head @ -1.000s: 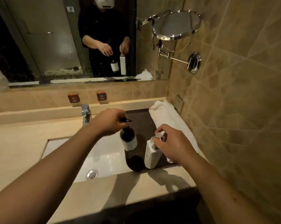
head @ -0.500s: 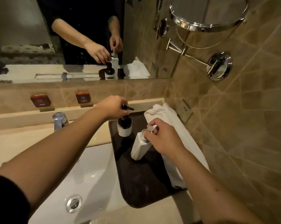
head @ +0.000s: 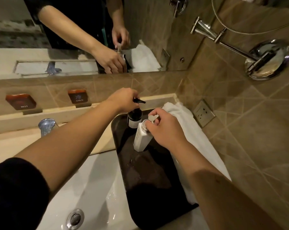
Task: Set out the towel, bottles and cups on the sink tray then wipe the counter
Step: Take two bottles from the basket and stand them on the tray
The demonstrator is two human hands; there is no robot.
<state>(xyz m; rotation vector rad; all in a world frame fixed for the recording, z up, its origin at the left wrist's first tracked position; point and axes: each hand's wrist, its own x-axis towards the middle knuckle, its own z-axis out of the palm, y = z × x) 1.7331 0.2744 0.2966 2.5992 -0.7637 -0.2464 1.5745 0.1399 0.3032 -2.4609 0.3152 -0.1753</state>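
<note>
A dark tray [head: 150, 183] lies on the counter right of the basin. At its far end stands a dark pump bottle [head: 134, 117] with a white label; my left hand [head: 123, 100] grips its pump top. Just in front of it a white pump bottle [head: 142, 138] stands on the tray, leaning a little, and my right hand [head: 165, 128] is closed on its pump head. A folded white towel [head: 190, 130] lies along the tray's right side by the wall. No cups are in view.
The white basin [head: 94, 188] with its drain [head: 74, 219] is at lower left, the faucet [head: 46, 126] behind it. HOT and COLD buttons [head: 77, 96] sit on the back ledge under the mirror. A wall socket [head: 203, 112] and a chrome mirror arm [head: 263, 59] are on the right wall.
Both hands have carried the two bottles from above the basin's edge to the far end of the tray and set them down. My view has come closer and tilted down.
</note>
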